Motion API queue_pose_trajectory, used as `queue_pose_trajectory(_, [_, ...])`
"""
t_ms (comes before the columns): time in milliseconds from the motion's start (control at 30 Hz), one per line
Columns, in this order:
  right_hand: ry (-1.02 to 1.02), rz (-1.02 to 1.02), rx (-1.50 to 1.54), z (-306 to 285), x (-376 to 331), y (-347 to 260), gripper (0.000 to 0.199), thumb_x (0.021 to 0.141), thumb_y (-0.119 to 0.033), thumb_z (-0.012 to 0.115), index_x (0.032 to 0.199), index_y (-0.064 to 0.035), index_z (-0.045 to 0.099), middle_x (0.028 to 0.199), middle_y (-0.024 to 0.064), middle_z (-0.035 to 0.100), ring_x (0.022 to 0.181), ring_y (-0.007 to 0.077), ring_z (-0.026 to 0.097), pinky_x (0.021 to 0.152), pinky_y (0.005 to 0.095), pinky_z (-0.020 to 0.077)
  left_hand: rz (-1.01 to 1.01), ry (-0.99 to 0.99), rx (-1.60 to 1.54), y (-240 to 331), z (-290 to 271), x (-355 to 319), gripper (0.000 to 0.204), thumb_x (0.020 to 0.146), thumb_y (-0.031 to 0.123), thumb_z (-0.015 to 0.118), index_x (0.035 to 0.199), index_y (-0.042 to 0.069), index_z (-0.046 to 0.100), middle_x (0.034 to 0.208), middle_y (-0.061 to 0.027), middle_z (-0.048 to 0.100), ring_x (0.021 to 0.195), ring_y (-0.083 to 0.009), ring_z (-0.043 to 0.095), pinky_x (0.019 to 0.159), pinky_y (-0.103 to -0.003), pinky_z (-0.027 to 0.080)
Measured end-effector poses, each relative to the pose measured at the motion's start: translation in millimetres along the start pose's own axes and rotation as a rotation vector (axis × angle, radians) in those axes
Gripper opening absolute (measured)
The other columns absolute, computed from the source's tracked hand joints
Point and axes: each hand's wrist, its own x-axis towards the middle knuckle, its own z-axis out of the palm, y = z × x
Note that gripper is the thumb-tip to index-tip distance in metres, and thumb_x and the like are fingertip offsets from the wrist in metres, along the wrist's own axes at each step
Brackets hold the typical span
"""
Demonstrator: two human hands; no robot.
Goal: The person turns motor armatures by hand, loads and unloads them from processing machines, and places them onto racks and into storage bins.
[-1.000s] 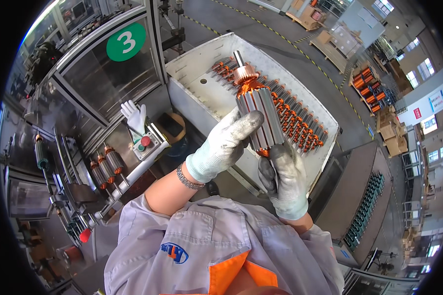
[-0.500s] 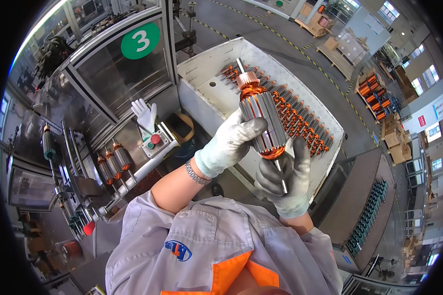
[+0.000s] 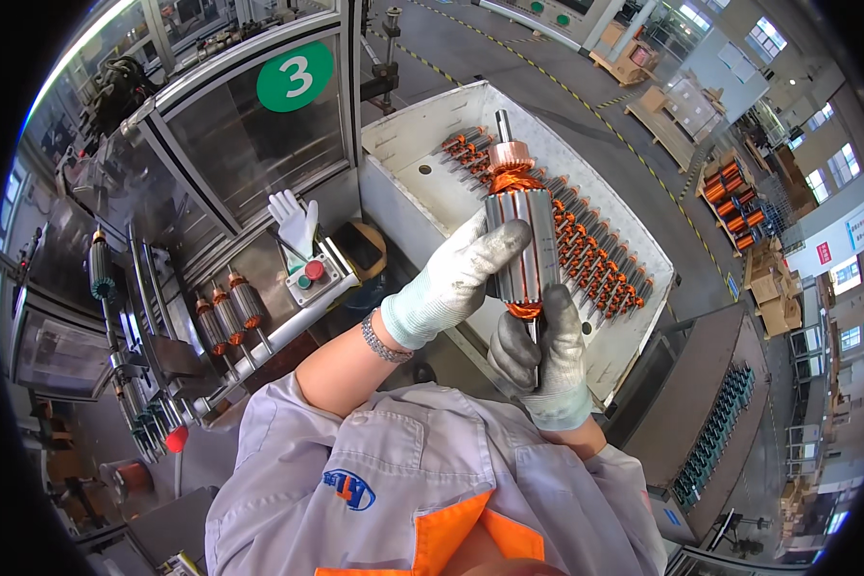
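Note:
A motor armature [image 3: 525, 226] with a steel core, orange copper windings and a copper commutator stands nearly upright between my hands, commutator end away from me. My left hand [image 3: 466, 274], in a white glove with grey fingertips, wraps round the core with its thumb across the front. Lower down, my gloved right hand [image 3: 547, 355] closes round the bottom shaft, its fingers hiding part of it. Behind the armature is a white bin [image 3: 398, 158], where rows of similar armatures [image 3: 595, 245] stand close together.
At left, several armatures [image 3: 226, 312] rest on a machine's rail near a control box [image 3: 314, 274] with red and green buttons. A spare white glove [image 3: 295, 221] lies beside it. A brown bench [image 3: 696, 384] at right holds a row of green-ended parts [image 3: 715, 432].
The armature has turned more upright and shifted slightly right. My right hand has moved up and closed more tightly round the lower shaft; my left hand keeps its hold.

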Motion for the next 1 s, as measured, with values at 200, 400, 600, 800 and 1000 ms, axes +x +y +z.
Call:
queue_pose_trajectory(200, [-0.241, 0.128, 0.348, 6.5, -1.4, -7.0, 0.077, 0.096, -0.068, 0.040, 0.125, 0.0029, 0.052, 0.047, -0.0083, 0.030, 0.034, 0.0062, 0.029, 0.037, 0.0232, 0.0260, -0.049, -0.135, -0.101, 3.9, -16.8, -2.0, 0.068, 0.097, 0.046, 0.058, 0.144, 0.001, 0.039, 0.135, -0.0170, 0.056, 0.123, -0.0275, 0.057, 0.107, -0.042, 0.044])
queue_pose_trajectory(400, [-0.528, 0.296, 0.679, 12.5, 4.6, -6.4, 0.082, 0.091, -0.074, 0.042, 0.122, 0.0019, 0.048, 0.046, -0.0098, 0.032, 0.034, 0.0046, 0.033, 0.038, 0.0210, 0.0272, -0.025, -0.226, -0.170, 17.6, -16.1, -8.3, 0.076, 0.091, 0.042, 0.066, 0.146, -0.001, 0.036, 0.141, -0.0207, 0.051, 0.127, -0.0304, 0.054, 0.110, -0.044, 0.041])
queue_pose_trajectory(600, [-0.693, 0.409, 0.879, 20.7, 7.9, 6.2, 0.076, 0.093, -0.071, 0.042, 0.118, 0.0008, 0.047, 0.043, -0.0109, 0.036, 0.031, 0.0041, 0.035, 0.034, 0.0199, 0.0270, -0.014, -0.211, -0.232, 26.3, -21.1, -18.7, 0.083, 0.083, 0.036, 0.078, 0.145, 0.000, 0.037, 0.143, -0.0196, 0.049, 0.129, -0.0288, 0.052, 0.110, -0.044, 0.041])
queue_pose_trajectory(800, [-0.779, 0.482, 0.895, 37.0, 8.9, 17.0, 0.070, 0.097, -0.066, 0.036, 0.104, 0.0010, 0.053, 0.041, -0.0115, 0.036, 0.029, 0.0046, 0.035, 0.031, 0.0207, 0.0267, 0.056, -0.132, -0.129, 33.9, -19.3, -34.9, 0.098, 0.071, 0.051, 0.084, 0.143, 0.002, 0.039, 0.127, -0.0080, 0.057, 0.119, -0.0212, 0.057, 0.106, -0.039, 0.044])
queue_pose_trajectory(1000, [-0.801, 0.493, 0.823, 55.6, 15.8, 35.1, 0.067, 0.099, -0.061, 0.034, 0.099, 0.0022, 0.056, 0.040, -0.0100, 0.037, 0.028, 0.0061, 0.035, 0.031, 0.0217, 0.0275, 0.109, -0.045, -0.198, 48.9, -22.3, -59.9, 0.090, 0.074, 0.047, 0.084, 0.141, 0.005, 0.042, 0.131, -0.0050, 0.054, 0.116, -0.0191, 0.058, 0.100, -0.039, 0.050])
